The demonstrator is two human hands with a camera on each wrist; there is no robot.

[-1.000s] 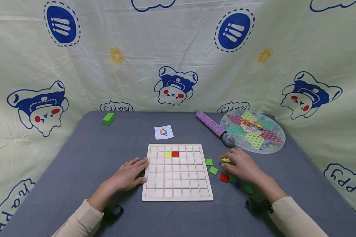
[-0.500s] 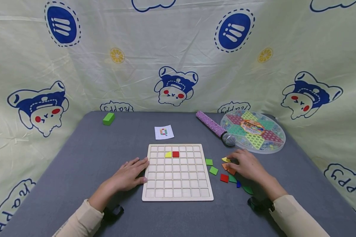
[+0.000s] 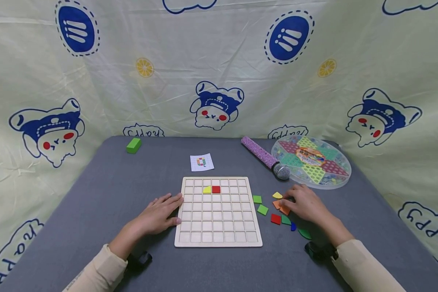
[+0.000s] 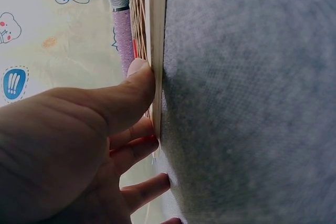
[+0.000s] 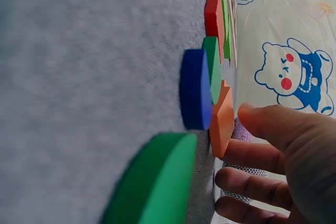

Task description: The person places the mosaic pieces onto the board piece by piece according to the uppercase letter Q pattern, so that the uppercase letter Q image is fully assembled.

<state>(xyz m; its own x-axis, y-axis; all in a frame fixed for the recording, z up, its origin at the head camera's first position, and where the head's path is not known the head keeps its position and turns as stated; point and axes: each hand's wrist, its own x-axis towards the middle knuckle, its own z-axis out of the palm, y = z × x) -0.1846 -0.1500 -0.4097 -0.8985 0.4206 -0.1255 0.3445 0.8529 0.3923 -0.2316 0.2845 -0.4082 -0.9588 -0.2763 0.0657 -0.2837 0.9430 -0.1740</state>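
My left hand (image 3: 159, 215) rests along the left edge of a pale wooden grid board (image 3: 196, 238). In the left wrist view its thumb and fingertips touch the board's side. A yellow tile (image 3: 207, 190) and a red square tile (image 3: 216, 189) sit in the board's second row. My right hand (image 3: 306, 203) is beside the loose tiles to the right, a fingertip by an orange tile (image 5: 222, 121), the thumb apart from it. Nearby lie a yellow tile (image 3: 277, 195), two light green tiles (image 3: 263, 209), a red tile (image 3: 275, 219), a blue tile (image 5: 195, 88) and dark green tiles (image 3: 305, 234).
Behind the board lies a white card (image 3: 202, 162) with a coloured pattern. A purple glittery microphone (image 3: 260, 153) leans by a round clear game box (image 3: 314, 162) at the back right. A green block (image 3: 133, 146) stands at the back left.
My right hand has drawn back slightly to the right from the yellow tile, uncovering it and the orange tiles. The left hand keeps its place on the board.
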